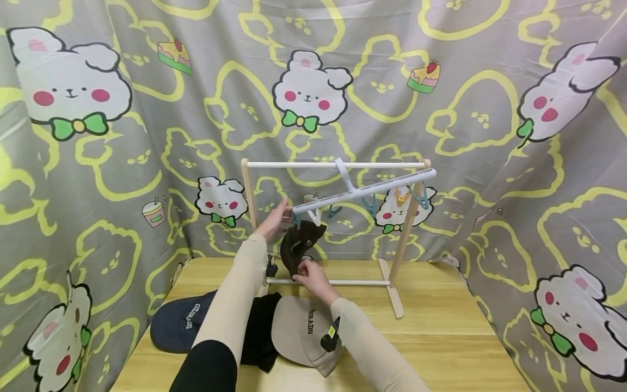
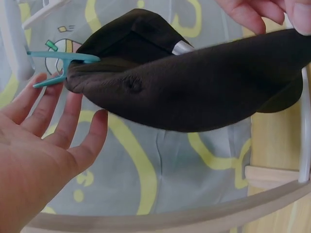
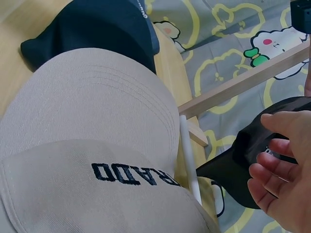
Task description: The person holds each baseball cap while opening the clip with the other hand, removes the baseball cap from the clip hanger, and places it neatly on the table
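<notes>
A dark brown cap (image 1: 296, 243) hangs tilted below the left end of a pale clip hanger (image 1: 364, 190). One teal clip (image 2: 65, 59) bites the cap's edge. My left hand (image 1: 275, 220) is beside that clip with its fingers spread; in the left wrist view the fingertips reach the clip and the cap's edge. At the cap's lower end is my right hand (image 1: 313, 277), its thumb over the edge in the left wrist view. Its fingers bend loosely in front of the cap in the right wrist view, not closed round it.
The hanger hooks over the white rod (image 1: 294, 165) of a wooden rack (image 1: 403, 234) on the table (image 1: 441, 332). A navy cap (image 1: 171, 326), a black cloth item (image 1: 262, 340) and a beige cap (image 1: 294, 326) lie in front. Patterned curtain (image 1: 382, 120) surrounds the table's back and sides.
</notes>
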{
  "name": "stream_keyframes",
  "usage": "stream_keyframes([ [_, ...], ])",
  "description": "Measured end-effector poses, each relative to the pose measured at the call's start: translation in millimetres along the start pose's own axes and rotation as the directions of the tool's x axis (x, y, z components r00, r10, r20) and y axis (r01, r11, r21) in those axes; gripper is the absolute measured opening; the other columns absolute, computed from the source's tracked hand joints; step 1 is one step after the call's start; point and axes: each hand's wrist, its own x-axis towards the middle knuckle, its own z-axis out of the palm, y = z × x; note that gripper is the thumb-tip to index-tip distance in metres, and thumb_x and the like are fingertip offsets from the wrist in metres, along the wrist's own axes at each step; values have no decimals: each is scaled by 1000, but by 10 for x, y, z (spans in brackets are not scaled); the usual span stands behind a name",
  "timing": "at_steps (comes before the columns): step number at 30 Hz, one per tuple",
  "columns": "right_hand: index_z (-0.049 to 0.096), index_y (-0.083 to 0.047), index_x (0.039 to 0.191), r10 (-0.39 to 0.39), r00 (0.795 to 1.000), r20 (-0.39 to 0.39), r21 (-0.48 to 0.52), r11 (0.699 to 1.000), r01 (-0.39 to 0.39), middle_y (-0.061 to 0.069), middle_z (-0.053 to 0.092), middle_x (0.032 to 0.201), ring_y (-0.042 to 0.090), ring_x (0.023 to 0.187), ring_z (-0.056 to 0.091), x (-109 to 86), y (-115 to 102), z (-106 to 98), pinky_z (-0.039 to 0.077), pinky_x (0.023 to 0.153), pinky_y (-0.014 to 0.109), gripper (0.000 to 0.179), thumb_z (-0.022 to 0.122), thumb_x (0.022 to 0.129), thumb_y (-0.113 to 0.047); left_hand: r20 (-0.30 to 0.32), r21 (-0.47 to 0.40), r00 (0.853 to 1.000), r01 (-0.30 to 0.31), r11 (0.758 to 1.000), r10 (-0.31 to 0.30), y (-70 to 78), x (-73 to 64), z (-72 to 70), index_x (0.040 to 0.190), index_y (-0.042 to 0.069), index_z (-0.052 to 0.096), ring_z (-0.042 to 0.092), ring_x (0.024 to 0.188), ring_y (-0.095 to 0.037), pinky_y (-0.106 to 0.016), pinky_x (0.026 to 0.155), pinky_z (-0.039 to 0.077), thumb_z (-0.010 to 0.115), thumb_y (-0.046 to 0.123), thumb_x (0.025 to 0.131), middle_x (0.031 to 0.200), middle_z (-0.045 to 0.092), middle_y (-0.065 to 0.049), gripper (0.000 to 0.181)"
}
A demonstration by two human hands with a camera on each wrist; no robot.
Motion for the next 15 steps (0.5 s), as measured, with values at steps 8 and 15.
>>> stream_keyframes([
  [8, 61, -4, 102, 12, 1000, 12, 4, 1000, -12, 7, 59, 88, 12, 77, 52, -1, -39, 17, 44, 69, 26, 22, 71, 89, -19, -6, 40, 1000, -27, 999, 27, -92, -18, -116, 144, 1, 43, 42, 135, -40, -60, 113, 30, 17, 58, 102, 148, 42, -21, 75],
  [15, 61, -1, 103, 2, 1000, 6, -13, 1000, -2, 12, 62, 90, 15, 77, 52, -15, -91, 47, 45, 69, 28, 25, 71, 89, -20, -18, 17, 1000, -23, 1000, 23, -54, -119, -126, 137, 0, 49, 41, 136, -41, -60, 115, 28, 27, 31, 102, 142, 47, -23, 52],
])
